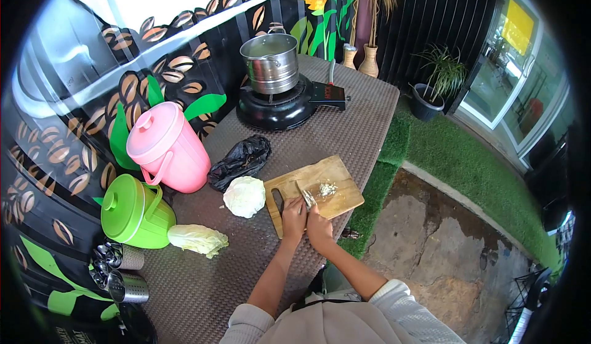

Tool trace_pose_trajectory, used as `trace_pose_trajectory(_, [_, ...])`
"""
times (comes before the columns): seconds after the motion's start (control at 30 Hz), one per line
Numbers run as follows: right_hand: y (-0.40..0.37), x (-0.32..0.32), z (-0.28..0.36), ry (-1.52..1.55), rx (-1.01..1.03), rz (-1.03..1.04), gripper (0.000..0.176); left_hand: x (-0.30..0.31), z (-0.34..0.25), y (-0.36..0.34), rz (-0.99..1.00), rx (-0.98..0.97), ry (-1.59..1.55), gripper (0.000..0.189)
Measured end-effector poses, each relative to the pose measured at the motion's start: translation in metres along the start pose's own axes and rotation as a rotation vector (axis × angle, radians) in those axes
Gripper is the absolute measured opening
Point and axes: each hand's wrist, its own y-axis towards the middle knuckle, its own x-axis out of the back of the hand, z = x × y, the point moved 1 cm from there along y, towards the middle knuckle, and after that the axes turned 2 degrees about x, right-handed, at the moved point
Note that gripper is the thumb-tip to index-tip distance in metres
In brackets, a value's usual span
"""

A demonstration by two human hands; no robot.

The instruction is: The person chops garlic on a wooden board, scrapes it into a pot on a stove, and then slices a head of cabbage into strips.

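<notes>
knife point(305, 195): blade down on wooden cutting board point(342, 206) | chopped cabbage point(327, 189): small pale pile mid-board

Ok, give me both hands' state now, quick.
Left hand: curled on the board; grip cannot be told.
Right hand: closed, seemingly on the knife.

Cabbage half point(244, 196) just beside cutting board point(335, 181)

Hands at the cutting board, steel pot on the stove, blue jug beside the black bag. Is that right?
Not quite: the jug beside the black bag is pink, not blue, as the head view shows. The rest holds.
</notes>
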Motion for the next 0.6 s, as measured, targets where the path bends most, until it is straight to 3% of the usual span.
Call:
trace_pose_trajectory(0.1, [0.003,0.008,0.003,0.018,0.025,-0.031,0.021,0.001,0.000,-0.001,0.003,0.002,0.024,0.021])
trace_pose_trajectory(0.3, [-0.023,0.030,-0.014,0.072,0.064,0.098,0.025,0.004,-0.007,-0.002,-0.063,0.050,0.011,0.022])
trace_pose_trajectory(0.47, [-0.036,0.018,-0.008,0.084,-0.068,0.122,0.031,0.004,-0.006,-0.003,-0.067,0.020,-0.016,0.020])
trace_pose_trajectory(0.6, [-0.016,0.024,-0.008,0.115,-0.007,0.062,0.029,0.001,-0.001,-0.002,-0.067,0.009,-0.026,0.019])
